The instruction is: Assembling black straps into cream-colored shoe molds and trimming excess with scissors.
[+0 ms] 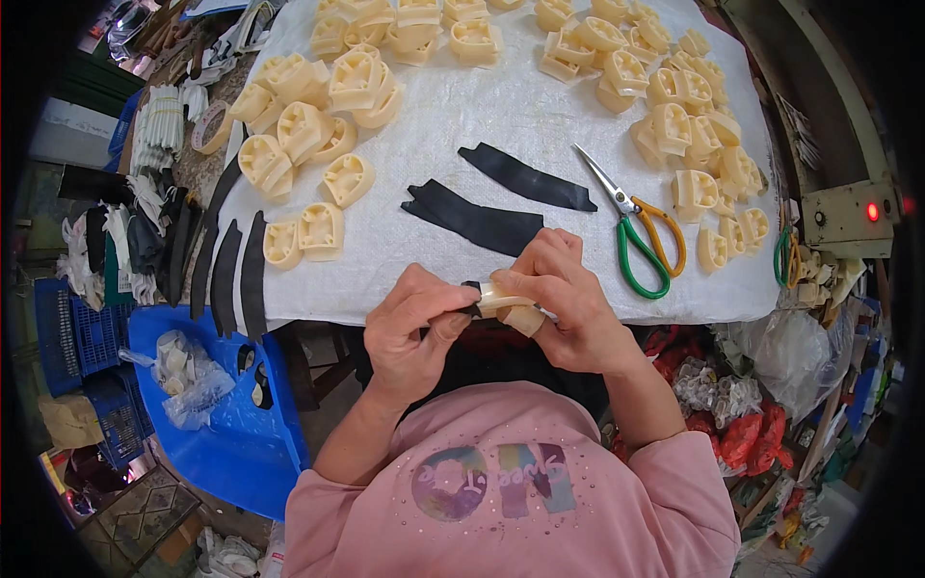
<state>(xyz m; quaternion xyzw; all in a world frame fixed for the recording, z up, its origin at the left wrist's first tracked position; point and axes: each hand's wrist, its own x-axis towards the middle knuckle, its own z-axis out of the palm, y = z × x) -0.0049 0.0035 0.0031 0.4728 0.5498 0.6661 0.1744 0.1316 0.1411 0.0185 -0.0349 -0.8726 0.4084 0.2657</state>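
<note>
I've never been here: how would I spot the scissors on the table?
Find the white-covered table. Just past the right hand, between two black strips and the cream pieces on the right, lie the scissors. Unlike these, they have silver blades, one green handle and one orange.

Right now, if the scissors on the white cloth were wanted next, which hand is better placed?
Probably the right hand: the scissors lie close on its side. The left hand is farther, pinching a black piece. The right would first need freeing from the cream piece.
</note>
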